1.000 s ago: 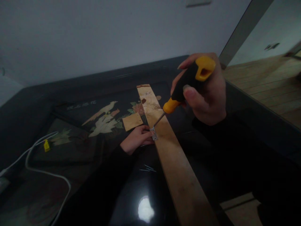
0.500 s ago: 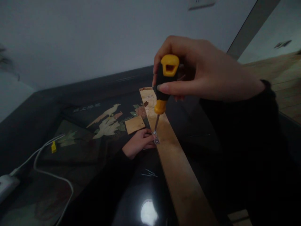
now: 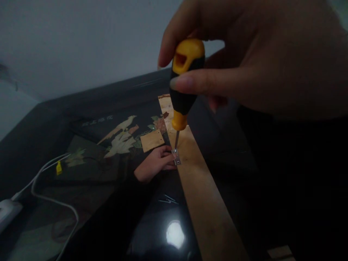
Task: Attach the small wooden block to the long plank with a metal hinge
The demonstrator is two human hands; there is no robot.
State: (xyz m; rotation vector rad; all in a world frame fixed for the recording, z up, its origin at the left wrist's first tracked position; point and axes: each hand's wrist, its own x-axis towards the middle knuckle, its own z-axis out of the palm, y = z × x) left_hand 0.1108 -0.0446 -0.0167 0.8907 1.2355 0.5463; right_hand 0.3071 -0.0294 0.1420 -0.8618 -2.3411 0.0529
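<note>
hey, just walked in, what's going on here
The right hand grips a yellow and black screwdriver, its tip down at a small metal plate on a long wooden board. The left hand has its fingers at the plate, by the board's edge. Some thin metal fasteners and a small wood piece lie nearby.

Smooth wooden plank (image 3: pixel 202 188), glossy black tabletop (image 3: pixel 146 232)

Left fingers (image 3: pixel 168 158) touch a metal plate (image 3: pixel 178 159) on the board (image 3: pixel 199 174) — right fingers (image 3: pixel 209 81) hold a screwdriver (image 3: pixel 183 101) to it.
</note>
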